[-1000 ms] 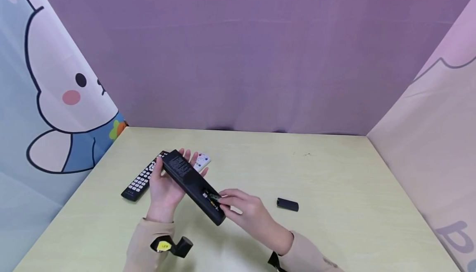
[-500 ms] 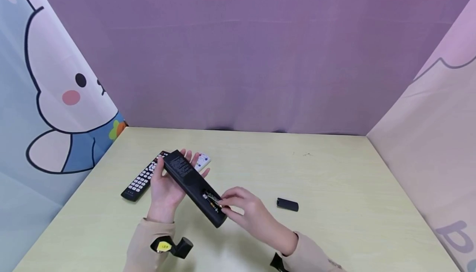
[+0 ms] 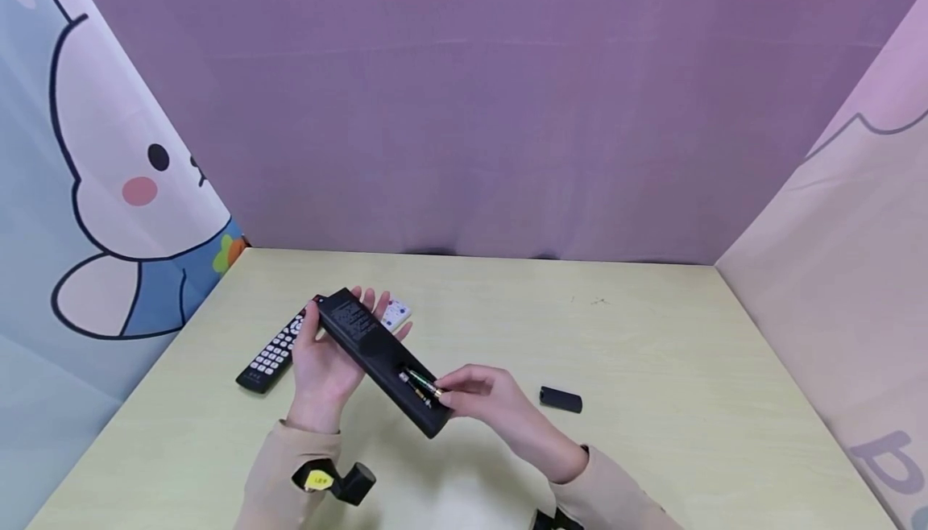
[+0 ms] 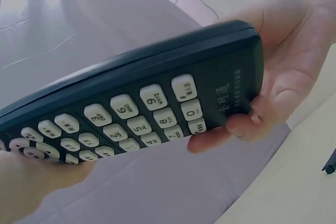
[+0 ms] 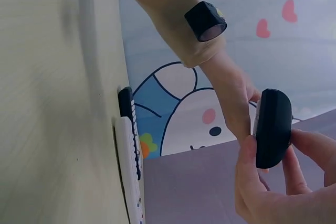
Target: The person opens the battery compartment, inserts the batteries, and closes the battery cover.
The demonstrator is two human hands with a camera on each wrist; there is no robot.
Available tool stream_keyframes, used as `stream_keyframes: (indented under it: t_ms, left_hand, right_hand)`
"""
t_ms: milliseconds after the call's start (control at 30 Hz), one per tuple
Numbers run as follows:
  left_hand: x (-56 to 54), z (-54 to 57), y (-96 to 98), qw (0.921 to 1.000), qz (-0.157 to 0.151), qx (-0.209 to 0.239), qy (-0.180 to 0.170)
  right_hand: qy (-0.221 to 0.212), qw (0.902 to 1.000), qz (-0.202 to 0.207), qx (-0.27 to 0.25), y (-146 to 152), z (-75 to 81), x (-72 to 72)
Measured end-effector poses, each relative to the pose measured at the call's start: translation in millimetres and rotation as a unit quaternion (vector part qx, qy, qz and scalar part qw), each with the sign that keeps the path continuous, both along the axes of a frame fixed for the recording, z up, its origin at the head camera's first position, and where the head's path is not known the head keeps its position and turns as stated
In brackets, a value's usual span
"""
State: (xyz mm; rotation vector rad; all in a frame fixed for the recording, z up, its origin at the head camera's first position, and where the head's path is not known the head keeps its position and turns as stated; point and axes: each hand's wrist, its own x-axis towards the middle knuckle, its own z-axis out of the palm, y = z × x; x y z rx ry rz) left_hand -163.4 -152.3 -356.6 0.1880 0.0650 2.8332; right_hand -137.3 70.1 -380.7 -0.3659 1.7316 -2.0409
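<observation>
A black remote control [image 3: 377,353] is held above the table with its back up and its battery compartment uncovered. The left hand [image 3: 326,369] holds its upper end, thumb along one edge and fingertips showing past the other. A green-and-gold battery [image 3: 423,382] lies along the compartment, one end at the right hand's fingertips. In the left wrist view, white keys [image 4: 139,108] face the camera, and the right hand [image 4: 299,51] curls fingers under the lower edge. The right wrist view shows right-hand fingers [image 5: 249,156] on both sides of the remote's end.
The black battery cover [image 3: 561,399] lies on the table to the right. A second black remote [image 3: 271,353] and a white remote [image 3: 395,314] lie behind the left hand. Printed and purple curtains [image 3: 464,111] stand around the table [image 3: 652,337].
The right hand has shifted slightly right, and its fingers now reach around the remote's lower end. More of the green battery shows. The left hand stays nearly in place.
</observation>
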Motion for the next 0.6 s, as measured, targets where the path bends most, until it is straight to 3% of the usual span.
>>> stream_keyframes:
  t_ms: [267,600]
  left_hand:
    - [0.3,0.4,2.9,0.9991,0.023,-0.008,-0.034]
    - [0.9,-2.3,7.9,0.9984,0.044,-0.013,-0.032]
  right_hand:
    - [-0.026,0.9988,-0.041,-0.008,-1.0,0.2,2.3]
    - [-0.078,0.9928,-0.084,-0.035,-3.1,5.2,5.6]
